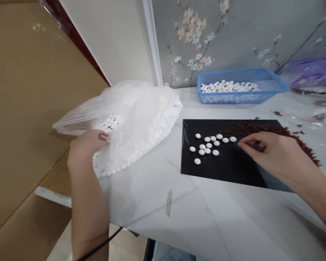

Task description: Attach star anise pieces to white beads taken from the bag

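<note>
My left hand [84, 149] rests at the mouth of a clear plastic bag [141, 112] full of small white round beads, its fingers curled on the bag's edge. My right hand [271, 154] lies on a black mat [222, 170], fingers pressed together in a pinch near a heap of dark reddish-brown bits [260, 129]. What the fingertips hold is too small to make out. Several white beads [210, 145] lie loose on the mat just left of the right fingertips.
A blue plastic basket [271, 85] with white beads stands at the back against the flowered wall. The white table [201, 214] has its near-left corner by my left arm. Brown cardboard [21, 108] rises at the left. Brown bits lie scattered at the right.
</note>
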A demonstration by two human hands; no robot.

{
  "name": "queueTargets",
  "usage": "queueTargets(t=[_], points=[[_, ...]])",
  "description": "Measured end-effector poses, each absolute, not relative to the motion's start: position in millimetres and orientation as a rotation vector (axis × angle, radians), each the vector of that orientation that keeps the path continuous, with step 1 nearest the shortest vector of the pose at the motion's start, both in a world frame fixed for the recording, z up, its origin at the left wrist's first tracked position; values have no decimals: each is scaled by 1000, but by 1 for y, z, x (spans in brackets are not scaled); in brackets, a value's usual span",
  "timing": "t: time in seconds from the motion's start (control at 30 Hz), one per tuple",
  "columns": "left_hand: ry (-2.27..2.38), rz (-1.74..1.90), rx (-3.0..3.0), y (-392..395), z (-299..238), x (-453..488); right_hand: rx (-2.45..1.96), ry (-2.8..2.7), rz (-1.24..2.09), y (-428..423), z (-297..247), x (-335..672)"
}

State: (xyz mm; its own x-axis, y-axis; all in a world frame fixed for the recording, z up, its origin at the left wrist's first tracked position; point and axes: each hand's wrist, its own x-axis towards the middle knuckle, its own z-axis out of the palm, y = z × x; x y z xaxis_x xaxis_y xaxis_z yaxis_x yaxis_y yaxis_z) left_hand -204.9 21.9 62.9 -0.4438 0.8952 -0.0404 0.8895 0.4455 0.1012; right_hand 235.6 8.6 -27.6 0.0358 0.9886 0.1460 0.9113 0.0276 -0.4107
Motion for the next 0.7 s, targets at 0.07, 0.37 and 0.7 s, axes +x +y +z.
queueTargets(t=[0.07, 0.37, 0.7], points=[[2629, 2, 1496, 24, 60, -199, -1900, -1918, 257, 9, -31, 236], [2916, 824, 1736, 26, 65, -178, -1651, -1861, 82, 5, -25, 225], [1104, 721, 1574, -18, -6, -19, -1124, -1833, 328, -22, -24, 183]])
